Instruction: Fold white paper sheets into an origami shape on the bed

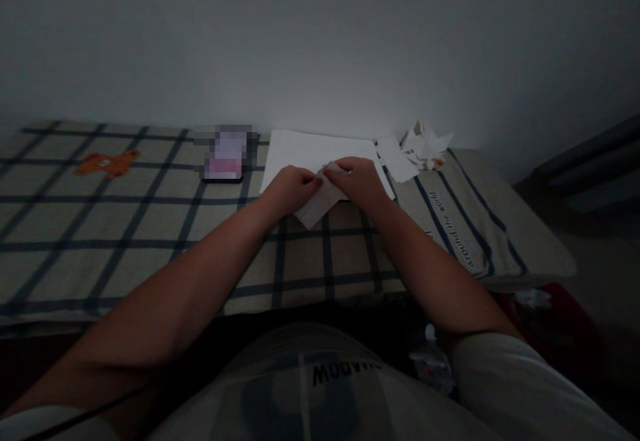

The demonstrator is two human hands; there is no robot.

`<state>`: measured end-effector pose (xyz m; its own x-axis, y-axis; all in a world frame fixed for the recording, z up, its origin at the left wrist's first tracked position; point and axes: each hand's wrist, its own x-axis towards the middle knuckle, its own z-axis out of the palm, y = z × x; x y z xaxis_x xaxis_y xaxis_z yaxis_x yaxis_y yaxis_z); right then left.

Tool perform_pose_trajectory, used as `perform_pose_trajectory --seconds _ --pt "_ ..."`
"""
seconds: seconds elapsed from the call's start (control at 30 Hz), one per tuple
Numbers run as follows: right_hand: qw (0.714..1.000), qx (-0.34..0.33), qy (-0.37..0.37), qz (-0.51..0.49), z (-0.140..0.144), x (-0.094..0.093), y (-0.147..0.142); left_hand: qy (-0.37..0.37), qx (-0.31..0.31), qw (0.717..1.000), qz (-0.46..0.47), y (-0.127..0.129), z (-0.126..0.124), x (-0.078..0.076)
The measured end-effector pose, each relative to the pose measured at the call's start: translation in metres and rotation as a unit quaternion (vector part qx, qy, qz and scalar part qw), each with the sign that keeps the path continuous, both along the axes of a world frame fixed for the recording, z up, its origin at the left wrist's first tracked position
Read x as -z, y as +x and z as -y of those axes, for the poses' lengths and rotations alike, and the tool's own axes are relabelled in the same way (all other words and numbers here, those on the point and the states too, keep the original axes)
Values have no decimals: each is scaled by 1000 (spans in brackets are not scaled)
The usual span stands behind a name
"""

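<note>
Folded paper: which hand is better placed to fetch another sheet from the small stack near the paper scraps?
Right, probably. The right hand pinches the folded paper on the side nearer the small stack. The left hand would have to cross over.

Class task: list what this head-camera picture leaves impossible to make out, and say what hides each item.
1. Head view: the folded paper; its upper part is covered by the left hand and right hand.
2. Head view: the phone on the checked cloth; its screen is pixelated.
3. Head view: the paper scraps; too small and dim to count.
</note>
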<state>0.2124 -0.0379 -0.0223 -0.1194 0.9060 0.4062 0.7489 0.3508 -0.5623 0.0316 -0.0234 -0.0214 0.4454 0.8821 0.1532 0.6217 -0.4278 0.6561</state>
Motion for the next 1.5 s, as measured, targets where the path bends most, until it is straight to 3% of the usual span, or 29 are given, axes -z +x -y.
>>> perform_pose_trajectory --seconds 0.37,0.87,1.17,1.3,1.5 --pt "996 -44 -44 -56 -1 -3 2 -4 25 1000 -6 0 -1 1" --pt "998 61 7 25 5 2 -13 0 21 999 33 3 0 4" --pt "997 56 47 30 1 4 -5 -72 -22 996 42 2 1 -4" --pt "993 75 87 38 0 7 -8 -51 -30 997 44 4 2 -3" --pt "992 6 121 34 -5 11 -5 -48 -60 996 40 3 -2 -4"
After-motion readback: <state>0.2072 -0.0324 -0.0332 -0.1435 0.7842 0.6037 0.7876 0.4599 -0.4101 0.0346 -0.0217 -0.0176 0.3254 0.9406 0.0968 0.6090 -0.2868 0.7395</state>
